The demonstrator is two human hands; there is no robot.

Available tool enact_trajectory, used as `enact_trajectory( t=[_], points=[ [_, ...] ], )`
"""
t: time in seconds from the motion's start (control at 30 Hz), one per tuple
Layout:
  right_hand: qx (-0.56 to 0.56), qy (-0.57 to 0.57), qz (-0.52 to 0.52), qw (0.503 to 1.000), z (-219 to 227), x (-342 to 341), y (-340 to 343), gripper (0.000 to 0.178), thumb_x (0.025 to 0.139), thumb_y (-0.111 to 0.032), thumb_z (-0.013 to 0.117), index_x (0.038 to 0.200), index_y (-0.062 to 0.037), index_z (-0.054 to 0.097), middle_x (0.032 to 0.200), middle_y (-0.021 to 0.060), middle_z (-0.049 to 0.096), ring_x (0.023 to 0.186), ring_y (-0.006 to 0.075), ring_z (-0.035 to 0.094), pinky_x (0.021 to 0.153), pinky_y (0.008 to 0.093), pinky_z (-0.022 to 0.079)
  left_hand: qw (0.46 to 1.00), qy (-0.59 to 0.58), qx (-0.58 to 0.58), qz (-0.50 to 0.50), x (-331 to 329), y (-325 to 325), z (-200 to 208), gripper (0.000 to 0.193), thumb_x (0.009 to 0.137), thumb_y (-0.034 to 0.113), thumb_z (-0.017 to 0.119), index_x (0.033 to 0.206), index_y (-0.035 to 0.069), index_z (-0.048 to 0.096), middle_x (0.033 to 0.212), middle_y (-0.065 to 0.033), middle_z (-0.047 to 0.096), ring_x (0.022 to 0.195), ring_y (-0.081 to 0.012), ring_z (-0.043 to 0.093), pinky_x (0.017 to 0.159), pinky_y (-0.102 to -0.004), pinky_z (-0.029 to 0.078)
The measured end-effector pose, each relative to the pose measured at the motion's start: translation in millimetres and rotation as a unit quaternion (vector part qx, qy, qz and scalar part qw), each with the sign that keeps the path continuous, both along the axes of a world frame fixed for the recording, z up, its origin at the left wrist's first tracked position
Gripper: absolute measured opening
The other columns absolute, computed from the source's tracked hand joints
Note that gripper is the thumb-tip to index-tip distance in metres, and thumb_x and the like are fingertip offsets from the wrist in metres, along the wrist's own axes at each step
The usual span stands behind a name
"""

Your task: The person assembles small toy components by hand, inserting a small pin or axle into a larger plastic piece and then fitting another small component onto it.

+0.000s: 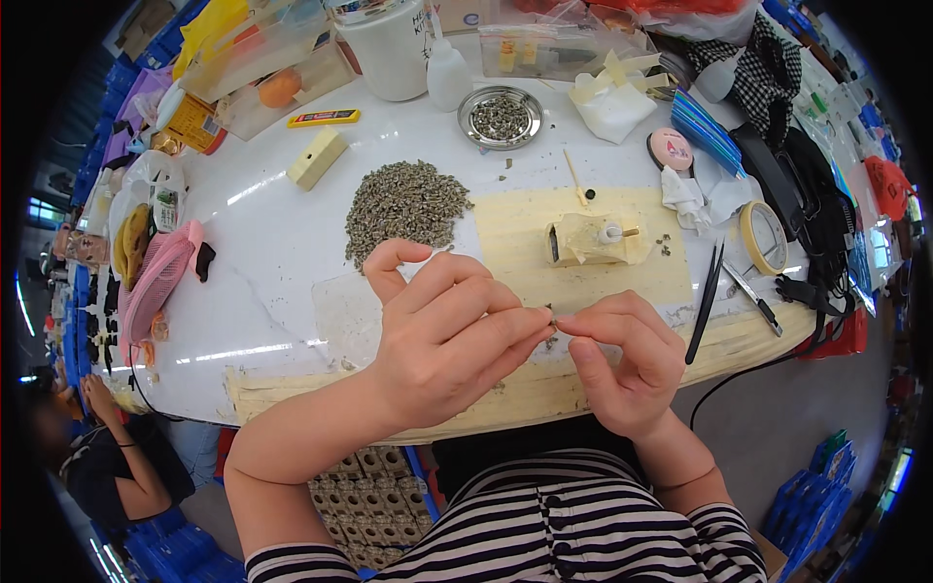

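A small-parts workshop: a heap of tiny parts (406, 209), black tweezers (706, 303), crated blocks (373, 501), a co-worker (160, 457).

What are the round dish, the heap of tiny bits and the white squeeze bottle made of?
Dish: probably polished metal, judging by its bright, mirror-like silver rim.
Heap: perhaps metal, since the bits look grey-brown with small glints, but they are too small to be sure.
Bottle: likely soft plastic with a satin finish, given its smooth, milky white body and narrow spout.
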State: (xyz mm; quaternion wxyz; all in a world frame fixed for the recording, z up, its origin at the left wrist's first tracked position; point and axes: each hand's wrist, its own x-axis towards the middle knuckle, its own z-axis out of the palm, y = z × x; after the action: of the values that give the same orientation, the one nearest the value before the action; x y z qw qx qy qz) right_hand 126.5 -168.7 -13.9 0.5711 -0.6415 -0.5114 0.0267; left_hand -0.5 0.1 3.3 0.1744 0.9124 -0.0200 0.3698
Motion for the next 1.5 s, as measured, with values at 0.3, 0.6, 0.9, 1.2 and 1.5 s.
enact_trajectory(
  t=[0.3,0.6,0.9,1.2,1.5],
  points=[
    [0.005,0.004,-0.005,1.0,-2.6,0.4,-0.4,0.016,0.079,0.002,0.08,0.093,0.0,0.074,0.087,0.0118,0.072,0.075,0.0233,0.068,0.066,0.0302,0.053,0.999,-0.005,0.032,-0.009,-1.6,-1.1,1.5,0.029,0.065,0.018,0.089,0.092,0.016,0.079,0.082,0.0076,0.066,0.079,-0.0149,0.058,0.09,-0.0413,0.03],
    [-0.028,0.081,0.037,0.996,-4.0,0.8,-0.8,0.006,0.086,0.002,0.074,0.092,0.0005,0.072,0.086,0.0119,0.073,0.075,0.0232,0.068,0.067,0.0306,0.052,0.999,-0.003,0.038,-0.037,-3.8,-1.2,1.3,0.029,0.066,0.02,0.087,0.094,0.016,0.079,0.084,0.009,0.066,0.077,-0.0127,0.057,0.093,-0.0417,0.029],
    [-0.042,0.081,0.052,0.995,-2.2,1.2,0.2,0.005,0.09,0.001,0.071,0.094,0.0008,0.073,0.087,0.0123,0.072,0.077,0.0238,0.069,0.07,0.0309,0.053,0.999,-0.004,0.027,-0.043,-4.0,-0.1,0.7,0.031,0.066,0.019,0.086,0.095,0.018,0.079,0.086,0.0102,0.066,0.079,-0.0126,0.057,0.094,-0.0414,0.029],
    [-0.038,0.086,0.07,0.993,-2.6,2.3,-1.7,0.006,0.088,0.003,0.07,0.094,0.0008,0.072,0.088,0.0126,0.072,0.077,0.0239,0.069,0.069,0.0306,0.053,0.998,-0.014,0.048,-0.032,-4.9,-2.6,0.1,0.032,0.065,0.02,0.087,0.095,0.018,0.079,0.086,0.0102,0.066,0.079,-0.0117,0.058,0.095,-0.0421,0.028],
    [0.013,-0.011,0.018,1.0,-2.4,0.7,-1.4,0.021,0.081,0.002,0.077,0.102,-0.0005,0.076,0.091,0.0116,0.073,0.075,0.0227,0.069,0.065,0.03,0.053,0.998,-0.014,0.056,0.008,-2.4,-2.7,-1.9,0.028,0.065,0.018,0.088,0.09,0.016,0.077,0.083,0.0076,0.066,0.077,-0.0135,0.057,0.095,-0.0424,0.029]
  ],
)
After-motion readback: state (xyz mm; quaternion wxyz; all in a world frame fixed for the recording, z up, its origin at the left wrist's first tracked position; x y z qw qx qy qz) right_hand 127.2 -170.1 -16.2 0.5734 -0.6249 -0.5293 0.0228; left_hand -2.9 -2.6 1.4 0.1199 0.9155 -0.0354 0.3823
